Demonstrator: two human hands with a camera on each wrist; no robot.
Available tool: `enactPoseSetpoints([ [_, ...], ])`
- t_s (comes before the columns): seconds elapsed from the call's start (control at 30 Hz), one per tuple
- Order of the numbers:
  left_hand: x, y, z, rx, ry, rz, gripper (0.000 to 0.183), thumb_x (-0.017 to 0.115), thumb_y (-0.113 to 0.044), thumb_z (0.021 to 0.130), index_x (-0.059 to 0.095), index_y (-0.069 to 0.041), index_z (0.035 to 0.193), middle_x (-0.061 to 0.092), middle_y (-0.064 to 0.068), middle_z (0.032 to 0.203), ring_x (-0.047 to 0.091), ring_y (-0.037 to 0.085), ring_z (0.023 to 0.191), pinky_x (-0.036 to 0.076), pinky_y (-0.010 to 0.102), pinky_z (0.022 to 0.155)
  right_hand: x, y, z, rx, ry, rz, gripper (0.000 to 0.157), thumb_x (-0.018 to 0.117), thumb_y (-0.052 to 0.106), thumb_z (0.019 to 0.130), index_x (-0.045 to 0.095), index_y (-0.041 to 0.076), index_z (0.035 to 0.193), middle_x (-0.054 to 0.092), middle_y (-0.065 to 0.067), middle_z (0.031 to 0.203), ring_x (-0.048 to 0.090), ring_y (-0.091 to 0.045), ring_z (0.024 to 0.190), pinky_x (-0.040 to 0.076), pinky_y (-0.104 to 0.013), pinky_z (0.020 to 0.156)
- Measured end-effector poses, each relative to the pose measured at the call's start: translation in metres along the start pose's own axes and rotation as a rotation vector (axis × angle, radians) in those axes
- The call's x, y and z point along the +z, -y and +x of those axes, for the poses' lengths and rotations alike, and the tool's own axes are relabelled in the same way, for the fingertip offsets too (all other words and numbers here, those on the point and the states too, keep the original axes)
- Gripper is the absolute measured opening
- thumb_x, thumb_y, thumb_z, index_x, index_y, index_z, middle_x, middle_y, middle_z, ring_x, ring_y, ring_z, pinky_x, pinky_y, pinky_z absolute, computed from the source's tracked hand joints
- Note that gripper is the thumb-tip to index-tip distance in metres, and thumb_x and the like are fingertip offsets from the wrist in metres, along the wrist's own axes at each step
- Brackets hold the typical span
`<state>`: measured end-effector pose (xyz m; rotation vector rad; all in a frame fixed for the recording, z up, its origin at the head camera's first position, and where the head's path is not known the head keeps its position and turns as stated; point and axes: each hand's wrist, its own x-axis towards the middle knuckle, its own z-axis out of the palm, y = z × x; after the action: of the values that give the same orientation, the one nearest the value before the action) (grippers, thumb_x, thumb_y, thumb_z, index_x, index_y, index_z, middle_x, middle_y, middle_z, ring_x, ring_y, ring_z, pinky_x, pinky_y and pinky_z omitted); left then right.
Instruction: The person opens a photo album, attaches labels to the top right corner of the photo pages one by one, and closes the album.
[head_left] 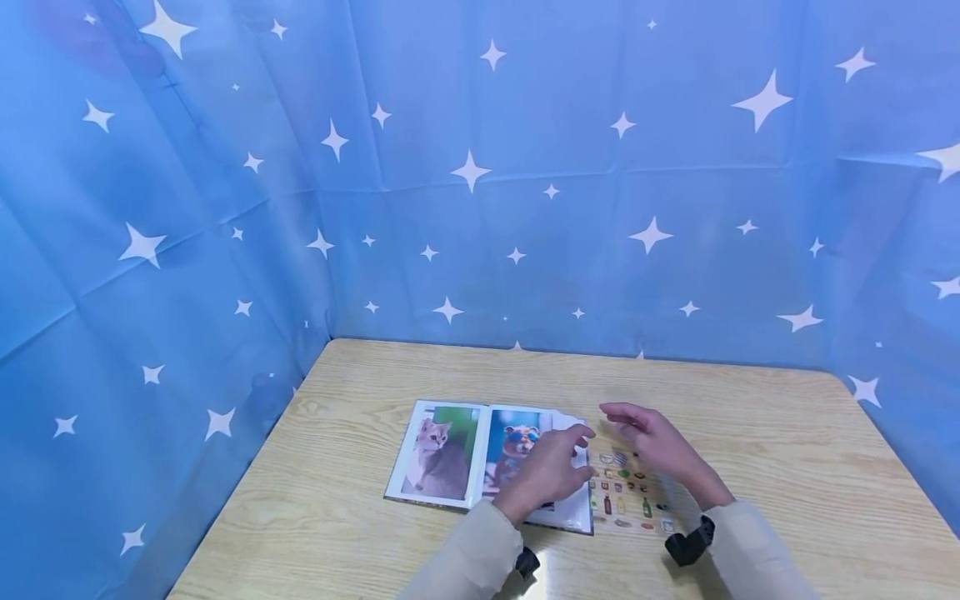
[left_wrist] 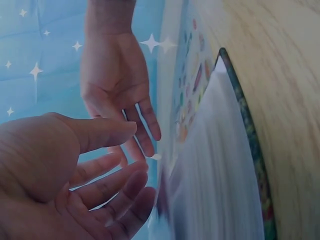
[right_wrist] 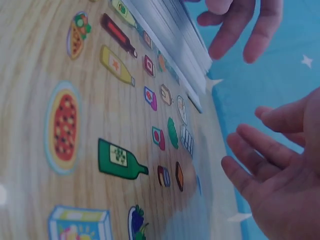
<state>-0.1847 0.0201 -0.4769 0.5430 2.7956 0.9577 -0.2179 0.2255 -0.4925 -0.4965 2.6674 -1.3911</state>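
A photo album lies spread on the table, with a cat photo on its left page and a photo of an animal in sunglasses on its right. Over that right page hovers my left hand, fingers loosely bent and nothing between thumb and fingertips. Facing it, my right hand is above a clear sticker sheet, its fingers relaxed and holding nothing. In the right wrist view the sheet shows a green bottle sticker and a pizza-like oval sticker. My left forearm partly hides the album.
The wooden table extends around the album and sheet. A blue curtain with white stars hangs behind the table and along both sides. Dark wrist cameras, one of them a black device, sit at my cuffs.
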Motion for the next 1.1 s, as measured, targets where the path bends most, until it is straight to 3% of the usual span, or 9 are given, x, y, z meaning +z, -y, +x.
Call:
enactPoseSetpoints([
  [0.2,0.009,-0.003,0.006,0.003,-0.019,0.099,0.061,0.080,-0.023,0.082,0.055,-0.025,0.138,0.067,-0.008,0.119,0.058,0.008,0.106,0.050,0.021,0.083,-0.001,-0.002,-0.001,-0.005,-0.011,0.010,0.036,0.048,0.005,0.102,0.053,-0.003,0.138,0.059,-0.024,0.134,0.057,-0.040,0.123,0.046,-0.055,0.101],
  [0.43,0.019,-0.004,0.011,-0.011,-0.007,0.151,0.072,0.080,-0.022,0.079,0.049,-0.027,0.144,0.069,-0.006,0.111,0.057,0.013,0.098,0.050,0.026,0.081,-0.003,-0.006,-0.002,0.012,-0.010,0.009,0.037,0.048,0.008,0.103,0.054,-0.001,0.138,0.059,-0.023,0.134,0.057,-0.039,0.123,0.045,-0.054,0.101],
  [0.77,0.025,-0.008,0.011,-0.029,0.051,0.258,0.090,0.085,-0.040,0.075,0.039,-0.030,0.151,0.063,-0.013,0.130,0.054,0.014,0.108,0.046,0.032,0.095,-0.003,-0.011,-0.004,0.036,-0.018,0.009,0.037,0.050,0.013,0.104,0.054,0.001,0.138,0.059,-0.021,0.135,0.057,-0.038,0.122,0.046,-0.054,0.101],
  [1.1,0.029,-0.003,0.014,0.020,0.002,0.304,0.090,0.088,-0.037,0.071,0.044,-0.027,0.147,0.064,-0.006,0.123,0.053,0.011,0.103,0.045,0.030,0.094,-0.005,-0.012,-0.006,0.046,-0.034,0.013,0.037,0.051,0.016,0.104,0.056,0.002,0.137,0.060,-0.020,0.134,0.059,-0.036,0.120,0.049,-0.050,0.099],
])
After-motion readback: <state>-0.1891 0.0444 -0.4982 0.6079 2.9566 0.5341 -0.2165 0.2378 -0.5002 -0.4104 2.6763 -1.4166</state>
